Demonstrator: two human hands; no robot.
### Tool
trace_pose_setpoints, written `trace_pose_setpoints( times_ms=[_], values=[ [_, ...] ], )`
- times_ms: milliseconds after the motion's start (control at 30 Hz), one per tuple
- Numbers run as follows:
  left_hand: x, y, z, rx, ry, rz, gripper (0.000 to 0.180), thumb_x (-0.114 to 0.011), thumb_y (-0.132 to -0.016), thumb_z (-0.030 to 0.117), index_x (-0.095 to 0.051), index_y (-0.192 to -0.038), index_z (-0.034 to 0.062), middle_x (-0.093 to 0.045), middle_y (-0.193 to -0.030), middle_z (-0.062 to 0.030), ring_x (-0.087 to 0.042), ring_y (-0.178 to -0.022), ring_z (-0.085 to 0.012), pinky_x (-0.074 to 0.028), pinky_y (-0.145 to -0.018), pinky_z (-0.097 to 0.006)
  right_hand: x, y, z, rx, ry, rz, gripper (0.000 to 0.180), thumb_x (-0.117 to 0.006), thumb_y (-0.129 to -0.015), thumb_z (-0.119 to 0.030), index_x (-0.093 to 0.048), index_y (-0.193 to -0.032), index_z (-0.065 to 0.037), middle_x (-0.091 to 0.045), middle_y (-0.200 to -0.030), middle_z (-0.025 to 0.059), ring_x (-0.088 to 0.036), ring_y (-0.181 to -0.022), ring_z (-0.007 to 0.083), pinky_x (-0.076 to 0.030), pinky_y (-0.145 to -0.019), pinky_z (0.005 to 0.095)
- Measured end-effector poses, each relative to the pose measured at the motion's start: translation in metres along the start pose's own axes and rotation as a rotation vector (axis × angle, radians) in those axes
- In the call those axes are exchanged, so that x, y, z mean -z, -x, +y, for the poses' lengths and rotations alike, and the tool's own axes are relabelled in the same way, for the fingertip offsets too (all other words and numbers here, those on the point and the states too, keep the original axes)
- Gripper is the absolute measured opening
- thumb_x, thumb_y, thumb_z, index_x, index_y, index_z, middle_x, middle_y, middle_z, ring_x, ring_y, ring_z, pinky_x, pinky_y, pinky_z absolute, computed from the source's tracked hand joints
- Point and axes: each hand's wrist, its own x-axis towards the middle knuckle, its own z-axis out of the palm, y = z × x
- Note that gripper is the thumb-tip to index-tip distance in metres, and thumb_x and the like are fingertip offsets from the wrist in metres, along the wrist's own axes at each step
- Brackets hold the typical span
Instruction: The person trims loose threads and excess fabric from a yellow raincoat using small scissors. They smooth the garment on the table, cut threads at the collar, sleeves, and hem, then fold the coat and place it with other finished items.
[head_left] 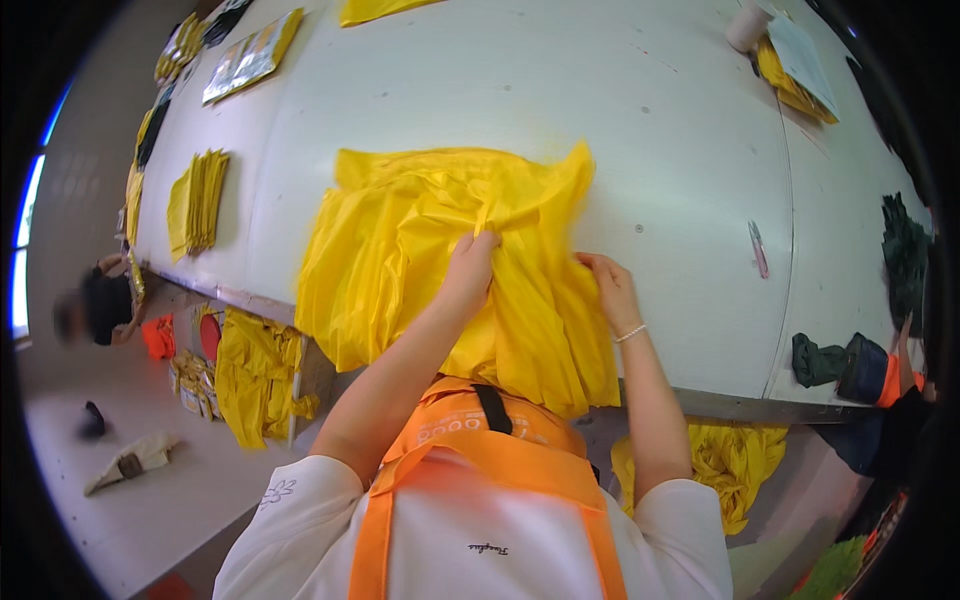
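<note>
A large piece of thin, shiny yellow fabric (400,240) lies gathered and creased on the table in front of me, its near edge hanging over toward my orange apron (480,420). Whether it is a finished garment I cannot tell. My left hand (473,268) is closed on a fold near its middle, with a narrow raised strip standing up beside the thumb. At the fabric's right side, my right hand (610,287) pinches the edge between thumb and fingers. That edge is blurred.
The white table (690,150) holds folded yellow pieces (198,203) at left, a silvery packet (252,58), pink-handled thread snips (759,250), and a white cone (748,27) by yellow packs. Yellow fabric (258,375) hangs below the table. Other people work at both sides.
</note>
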Motion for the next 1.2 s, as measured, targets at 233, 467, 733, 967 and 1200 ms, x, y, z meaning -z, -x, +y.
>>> trace_pose_setpoints(
  times_ms=[233, 467, 733, 967, 1200],
  values=[
    [0.056, 0.180, 0.023, -0.111, -0.523, -1.146, 0.027, -0.052, -0.081, 0.018, -0.055, -0.096, -0.0039, -0.056, -0.093, -0.0137, -0.052, -0.087, -0.0191, -0.043, -0.077, -0.032, -0.106, 0.011, -0.034, 0.163, 0.179, 0.051, 0.046, -0.055, -0.086, -0.021, -0.046, -0.130, -0.009, -0.040, -0.137, 0.0169, -0.039, -0.123, 0.0277, -0.036, -0.099, 0.0372],
    [0.157, 0.247, 0.036, -0.135, -0.092, -1.454, 0.012, -0.053, -0.072, 0.008, -0.054, -0.078, -0.0031, -0.052, -0.064, -0.0025, -0.048, -0.059, -0.0109, -0.038, -0.051, -0.026, -0.174, 0.075, 0.006, 0.591, 0.559, -0.437, 0.033, -0.053, -0.084, -0.013, -0.058, -0.116, -0.009, -0.050, -0.128, 0.0154, -0.050, -0.116, 0.0307, -0.039, -0.097, 0.0300],
    [0.266, 0.275, 0.010, -0.316, -0.568, -1.229, 0.041, -0.074, -0.068, 0.022, -0.056, -0.098, 0.0004, -0.062, -0.094, -0.0122, -0.059, -0.090, -0.0270, -0.047, -0.074, -0.036, -0.049, 0.346, -0.064, 0.275, 1.037, 0.574, 0.014, -0.057, -0.082, -0.011, -0.046, -0.082, -0.003, -0.046, -0.072, 0.0046, -0.044, -0.068, 0.0149, -0.043, -0.075, 0.0275],
    [0.294, 0.281, -0.025, -0.902, -0.812, -0.803, 0.031, -0.074, -0.062, 0.017, -0.052, -0.080, 0.0039, -0.054, -0.073, -0.0114, -0.054, -0.069, -0.0298, -0.044, -0.057, -0.039, -0.145, 0.506, -0.117, 0.006, 1.061, 0.734, 0.037, -0.052, -0.085, -0.007, -0.049, -0.120, 0.002, -0.054, -0.121, 0.0133, -0.051, -0.112, 0.0242, -0.039, -0.092, 0.0316],
    [0.262, 0.261, 0.149, -1.248, -0.327, -0.326, 0.026, -0.070, -0.066, 0.003, -0.044, -0.067, 0.0038, -0.040, -0.056, -0.0030, -0.041, -0.053, -0.0069, -0.033, -0.046, -0.025, -0.181, 0.419, -0.315, 0.549, 0.688, 0.733, 0.048, -0.042, -0.093, -0.025, -0.039, -0.134, -0.002, -0.046, -0.131, 0.0096, -0.048, -0.115, 0.0177, -0.036, -0.098, 0.0284]
  ],
)
